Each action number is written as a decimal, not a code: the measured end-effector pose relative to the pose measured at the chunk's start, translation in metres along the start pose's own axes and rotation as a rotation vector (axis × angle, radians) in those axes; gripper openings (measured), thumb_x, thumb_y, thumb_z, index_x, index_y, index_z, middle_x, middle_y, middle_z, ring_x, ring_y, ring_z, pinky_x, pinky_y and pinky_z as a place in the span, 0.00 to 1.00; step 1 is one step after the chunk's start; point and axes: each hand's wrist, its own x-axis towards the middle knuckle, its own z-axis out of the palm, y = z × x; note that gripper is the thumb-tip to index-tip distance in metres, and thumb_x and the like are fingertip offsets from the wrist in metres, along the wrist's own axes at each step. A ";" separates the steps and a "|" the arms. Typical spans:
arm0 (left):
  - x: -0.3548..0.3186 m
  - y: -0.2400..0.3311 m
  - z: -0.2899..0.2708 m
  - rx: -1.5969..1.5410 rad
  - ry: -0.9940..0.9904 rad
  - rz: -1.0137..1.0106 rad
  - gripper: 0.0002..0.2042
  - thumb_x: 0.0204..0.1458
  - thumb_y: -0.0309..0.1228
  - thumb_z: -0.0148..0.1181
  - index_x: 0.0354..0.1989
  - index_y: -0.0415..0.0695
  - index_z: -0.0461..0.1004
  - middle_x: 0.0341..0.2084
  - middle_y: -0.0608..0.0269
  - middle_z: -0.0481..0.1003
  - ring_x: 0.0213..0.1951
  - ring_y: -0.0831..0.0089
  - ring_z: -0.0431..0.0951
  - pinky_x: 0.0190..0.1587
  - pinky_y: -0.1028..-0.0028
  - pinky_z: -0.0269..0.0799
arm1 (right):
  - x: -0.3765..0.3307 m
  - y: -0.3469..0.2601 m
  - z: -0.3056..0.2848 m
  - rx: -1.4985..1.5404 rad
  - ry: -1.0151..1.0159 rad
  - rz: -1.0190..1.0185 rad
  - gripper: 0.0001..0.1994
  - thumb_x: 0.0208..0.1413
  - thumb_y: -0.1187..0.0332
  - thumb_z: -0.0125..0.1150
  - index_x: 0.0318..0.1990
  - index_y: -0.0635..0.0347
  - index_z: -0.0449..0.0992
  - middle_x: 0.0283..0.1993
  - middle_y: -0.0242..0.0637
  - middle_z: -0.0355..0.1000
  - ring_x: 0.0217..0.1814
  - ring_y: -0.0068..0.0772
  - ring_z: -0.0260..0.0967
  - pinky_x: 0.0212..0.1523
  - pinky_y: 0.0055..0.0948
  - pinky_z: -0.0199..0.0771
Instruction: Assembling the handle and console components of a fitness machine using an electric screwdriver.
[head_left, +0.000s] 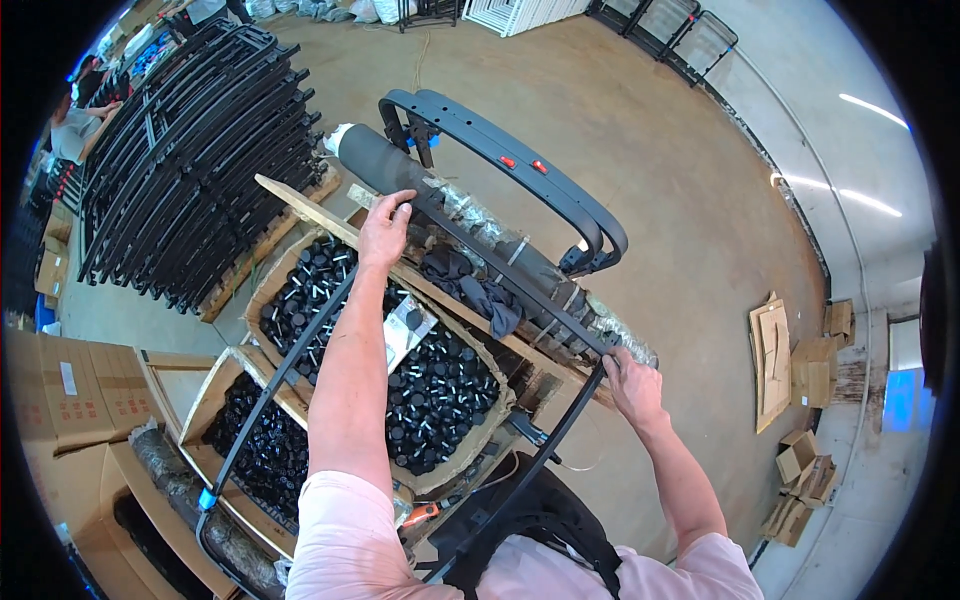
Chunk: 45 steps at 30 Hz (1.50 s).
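A black metal tube frame (505, 268) lies across in front of me, its crossbar running from upper left to lower right. Its two side bars come back toward me past my arms. My left hand (385, 232) is closed on the frame's left corner. At the right corner, my right hand (633, 385) grips the bar with bent fingers. Beneath the frame, boxes hold many black round-headed screw feet (440, 395) and small black parts (255, 430). A white card (405, 335) rests on the screw feet beside my left forearm.
Beyond the crossbar lies a padded roll (375, 160) with dark cloth (485, 295) by it. A curved black frame with red clips (510, 160) stands behind. Stacked black frames (200, 150) fill the left; cardboard boxes (90, 390) stand nearer. An orange-handled tool (422, 514) is near my body.
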 end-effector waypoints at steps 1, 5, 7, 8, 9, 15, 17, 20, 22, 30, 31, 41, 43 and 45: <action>0.000 -0.002 0.000 -0.088 0.006 -0.020 0.15 0.66 0.36 0.57 0.60 0.59 0.78 0.52 0.62 0.76 0.52 0.62 0.80 0.59 0.65 0.72 | 0.002 0.000 0.002 -0.019 -0.022 -0.002 0.15 0.67 0.57 0.61 0.49 0.58 0.77 0.34 0.48 0.82 0.37 0.55 0.82 0.40 0.48 0.81; 0.001 -0.017 -0.004 -0.085 0.007 -0.059 0.15 0.66 0.38 0.58 0.60 0.59 0.78 0.52 0.63 0.76 0.52 0.63 0.80 0.59 0.64 0.73 | 0.000 -0.008 -0.008 0.008 -0.128 -0.037 0.19 0.65 0.55 0.63 0.49 0.64 0.75 0.34 0.52 0.81 0.38 0.56 0.82 0.42 0.49 0.81; 0.003 -0.013 -0.003 -0.043 0.018 -0.088 0.15 0.65 0.39 0.59 0.60 0.60 0.78 0.52 0.64 0.76 0.52 0.63 0.80 0.59 0.63 0.73 | 0.001 -0.012 -0.019 0.005 -0.201 -0.012 0.21 0.64 0.53 0.64 0.49 0.66 0.74 0.34 0.53 0.81 0.38 0.57 0.82 0.42 0.49 0.81; 0.005 -0.003 0.002 -0.006 0.021 -0.111 0.16 0.65 0.40 0.59 0.60 0.61 0.78 0.53 0.64 0.75 0.52 0.63 0.80 0.59 0.62 0.73 | 0.001 -0.010 -0.027 0.001 -0.268 0.024 0.23 0.64 0.52 0.64 0.49 0.67 0.74 0.33 0.53 0.81 0.38 0.58 0.82 0.43 0.49 0.81; 0.006 0.006 0.005 -0.020 0.021 -0.104 0.16 0.65 0.40 0.59 0.60 0.61 0.78 0.53 0.64 0.75 0.52 0.63 0.80 0.59 0.62 0.73 | 0.000 -0.002 -0.027 -0.009 -0.258 0.030 0.23 0.64 0.52 0.64 0.49 0.67 0.74 0.33 0.53 0.81 0.38 0.58 0.82 0.43 0.49 0.81; 0.004 -0.003 -0.001 0.028 0.018 -0.055 0.16 0.63 0.41 0.61 0.59 0.63 0.78 0.54 0.64 0.77 0.50 0.63 0.81 0.58 0.62 0.73 | 0.013 -0.009 -0.023 -0.295 -0.326 0.031 0.23 0.62 0.52 0.66 0.49 0.66 0.74 0.35 0.53 0.81 0.39 0.55 0.82 0.42 0.48 0.81; 0.003 -0.011 -0.004 -0.108 0.049 -0.102 0.15 0.63 0.40 0.60 0.58 0.63 0.78 0.52 0.65 0.80 0.49 0.63 0.82 0.58 0.63 0.73 | 0.012 -0.017 -0.020 -0.243 -0.226 0.030 0.22 0.63 0.53 0.65 0.49 0.65 0.74 0.36 0.54 0.81 0.38 0.55 0.82 0.40 0.49 0.82; 0.005 -0.007 0.001 -0.073 0.003 -0.186 0.15 0.63 0.40 0.60 0.58 0.61 0.79 0.50 0.65 0.82 0.49 0.63 0.82 0.58 0.64 0.73 | 0.009 -0.006 -0.006 -0.106 0.029 -0.151 0.21 0.65 0.52 0.63 0.50 0.63 0.73 0.35 0.54 0.81 0.37 0.57 0.82 0.39 0.50 0.82; 0.003 0.001 0.005 -0.100 0.028 -0.135 0.15 0.63 0.41 0.61 0.58 0.60 0.79 0.51 0.65 0.82 0.51 0.63 0.82 0.58 0.64 0.74 | 0.013 0.004 0.002 -0.100 0.008 -0.117 0.22 0.64 0.51 0.63 0.50 0.64 0.72 0.35 0.54 0.81 0.37 0.57 0.82 0.38 0.51 0.82; 0.002 -0.028 -0.015 -0.221 0.048 -0.158 0.14 0.63 0.41 0.61 0.57 0.62 0.80 0.54 0.66 0.78 0.56 0.64 0.79 0.60 0.64 0.72 | -0.007 -0.022 -0.021 -0.362 -0.363 -0.092 0.28 0.62 0.50 0.65 0.52 0.70 0.70 0.34 0.55 0.81 0.38 0.57 0.82 0.39 0.50 0.83; 0.003 -0.022 -0.007 -0.235 0.046 -0.157 0.14 0.63 0.41 0.61 0.57 0.62 0.80 0.54 0.66 0.78 0.56 0.64 0.79 0.60 0.64 0.72 | -0.006 -0.011 -0.025 -0.432 -0.375 -0.076 0.28 0.61 0.50 0.65 0.53 0.68 0.70 0.34 0.53 0.82 0.38 0.55 0.83 0.39 0.49 0.84; 0.000 -0.003 -0.007 -0.017 0.066 -0.017 0.13 0.63 0.39 0.61 0.55 0.61 0.81 0.57 0.66 0.77 0.59 0.63 0.78 0.61 0.62 0.72 | -0.008 -0.007 -0.022 -0.428 -0.101 -0.350 0.12 0.58 0.64 0.59 0.45 0.60 0.79 0.33 0.44 0.83 0.36 0.50 0.83 0.35 0.48 0.83; -0.003 -0.008 -0.006 -0.088 0.056 -0.094 0.13 0.64 0.39 0.60 0.56 0.61 0.80 0.57 0.65 0.77 0.59 0.62 0.78 0.61 0.61 0.72 | 0.000 -0.003 -0.023 -0.531 -0.258 -0.257 0.11 0.58 0.66 0.58 0.44 0.61 0.78 0.33 0.45 0.82 0.36 0.51 0.83 0.34 0.49 0.83; -0.001 -0.012 -0.006 -0.111 0.018 -0.163 0.13 0.66 0.38 0.56 0.57 0.62 0.79 0.57 0.62 0.77 0.59 0.59 0.78 0.62 0.60 0.72 | 0.008 -0.006 -0.022 -0.630 -0.399 -0.170 0.10 0.58 0.68 0.57 0.43 0.62 0.78 0.33 0.46 0.82 0.35 0.51 0.83 0.34 0.49 0.83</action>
